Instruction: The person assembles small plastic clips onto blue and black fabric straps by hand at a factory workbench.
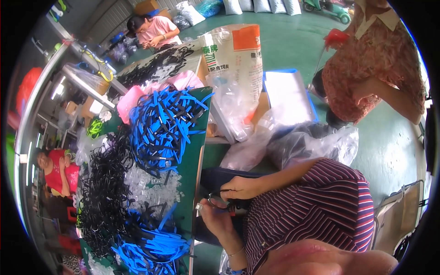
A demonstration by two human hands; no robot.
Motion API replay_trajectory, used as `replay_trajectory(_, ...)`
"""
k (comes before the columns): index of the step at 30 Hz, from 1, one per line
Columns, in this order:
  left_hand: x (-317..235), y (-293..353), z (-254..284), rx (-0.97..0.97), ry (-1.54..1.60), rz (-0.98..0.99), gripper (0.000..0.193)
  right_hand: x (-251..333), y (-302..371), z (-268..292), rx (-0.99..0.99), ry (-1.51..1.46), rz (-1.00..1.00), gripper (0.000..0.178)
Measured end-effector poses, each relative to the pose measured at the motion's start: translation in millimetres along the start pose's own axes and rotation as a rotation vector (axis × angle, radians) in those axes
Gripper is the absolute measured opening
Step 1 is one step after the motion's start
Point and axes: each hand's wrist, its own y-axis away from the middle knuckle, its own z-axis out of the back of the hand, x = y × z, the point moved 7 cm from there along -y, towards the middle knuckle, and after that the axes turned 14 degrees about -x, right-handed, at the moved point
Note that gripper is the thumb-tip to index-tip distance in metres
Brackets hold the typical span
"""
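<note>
1. The left hand [215, 215] is pinching a small metal ring [211, 200] with a dark strap piece, fingers closed on it, just off the bench [190, 183] edge and over the lap.
2. The right hand [240, 187] is curling shut around a black strap [229, 207] that runs between the two hands; both hands are nearly touching.
3. So one piece is being worked on right now, and I'm judging it only partly put together, since the ring and strap are looking loose between the fingers.
4. On the bench a big heap of blue straps [162, 126] is lying above a heap of black straps [103, 192], with clear plastic bits [151, 183] between them and more blue ones [151, 250] lower down.
5. I cannot tell which heaps are finished and which are waiting; going by their size, plenty is looking left to do.
6. Clear bags [293, 144] are sitting beyond the hands, and other people are working nearby.
</note>
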Motion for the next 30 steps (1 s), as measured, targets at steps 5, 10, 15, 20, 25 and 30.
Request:
replay_trajectory(5, -3.8, 7.4, -4.0, 0.041, -0.101, -0.055, 0.02, 0.4, 3.5, -5.1, 0.007, -0.03, 0.011, 0.025)
replay_trajectory(10, 4.2, 11.1, -6.8, -0.033, 0.026, 0.029, 0.015, 0.9, 5.3, -5.1, 0.0, -0.062, 0.04, 0.026)
replay_trajectory(15, 0.4, 20.9, -6.1, -0.044, -0.145, -0.042, 0.023, -5.3, 8.7, -21.1, 0.105, -0.02, 0.067, 0.029)
replay_trajectory(20, -5.1, 7.6, 7.5, -0.087, -0.128, -0.039, 0.03, -20.8, -3.6, -33.0, 0.345, 0.118, -0.034, 0.033)
replay_trajectory(25, -9.2, 10.1, 20.5, -0.09, -0.12, -0.058, 0.026, -24.7, -55.7, -19.9, 0.031, 0.021, 0.094, 0.021)
replay_trajectory(30, -2.3, 24.9, 18.9, -0.077, -0.228, 0.003, 0.024, -6.0, -90.5, -71.0, 0.086, 0.247, 0.339, 0.009)
